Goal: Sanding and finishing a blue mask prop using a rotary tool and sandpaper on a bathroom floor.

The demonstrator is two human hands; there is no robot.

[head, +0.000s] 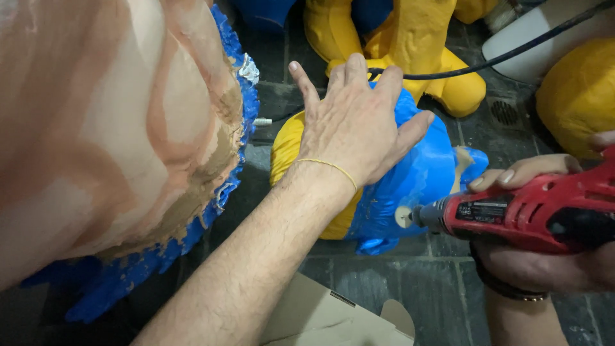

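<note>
Our left hand [355, 125] lies spread flat on a blue and yellow figure [410, 173] while our right hand [544, 256] grips a red rotary tool [532, 211] at its side.

At far left we see a large tan, orange-streaked moulded form [109, 128] with a ragged blue rim, cut off by the frame so we cannot tell its whole shape. The figure lies on the dark tiled floor [397, 275] at centre, much of it hidden under our open palm. A pale cardboard box flap [333, 317] juts in below, leaving only narrow floor around it. The tool's tip touches the blue side; its body runs off the right edge. More yellow figures [410, 45] and a black cable [500, 57] crowd the top.
</note>
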